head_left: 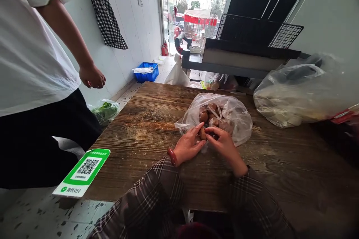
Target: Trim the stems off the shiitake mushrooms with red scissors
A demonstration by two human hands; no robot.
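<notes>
**On My Left**

A person point(33, 56) is standing near me; a checked cloth point(106, 11) is hanging on the wall point(137, 30); a blue crate point(147, 74) is sitting on the floor point(84, 214); a QR card point(84, 171) is lying at the table point(123, 168) edge.

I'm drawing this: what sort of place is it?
Probably a small food shop or eatery: a green QR payment sign is at the edge of the wooden table, and leafy greens are bagged nearby.
</notes>
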